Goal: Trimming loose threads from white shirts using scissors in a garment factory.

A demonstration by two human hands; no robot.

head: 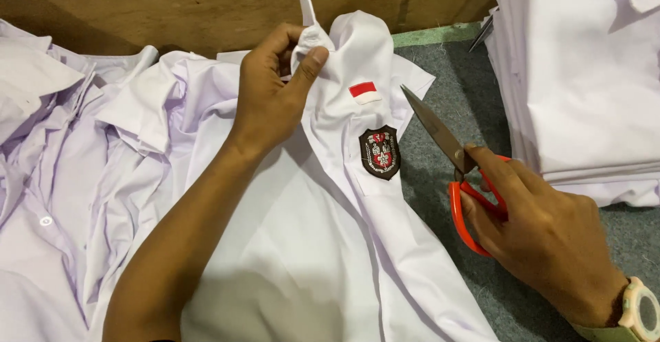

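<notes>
1. Left hand [269,98]: fingers closed in a pinch on a bunched fold of the white shirt [323,246], thumb pressed on top of the fabric near the upper end of the garment.
2. Right hand [543,228]: fingers threaded through the orange handles and closed around the scissors [457,167]; a pale wristwatch [639,311] sits on the wrist.
3. Scissors: grey metal blades together, tip pointing up and left, just beside the shirt's right edge, not touching the cloth as far as can be seen.
4. White shirt: spread across the middle of the worktop [474,101], lying over other garments; one end lifted by the left hand.
5. Red-and-white patch [364,92]: small rectangle sewn on the shirt's chest, above the pocket.
6. Shield badge [379,152]: dark, with red and white emblem, sewn just below the rectangle patch.
7. Loose white shirts [62,149]: rumpled heap to the left, partly under the held shirt.
8. Folded white shirts [591,74]: neat stack at upper right, resting on the grey felt-like worktop.
9. Brown wall [172,5]: runs along the far edge.
</notes>
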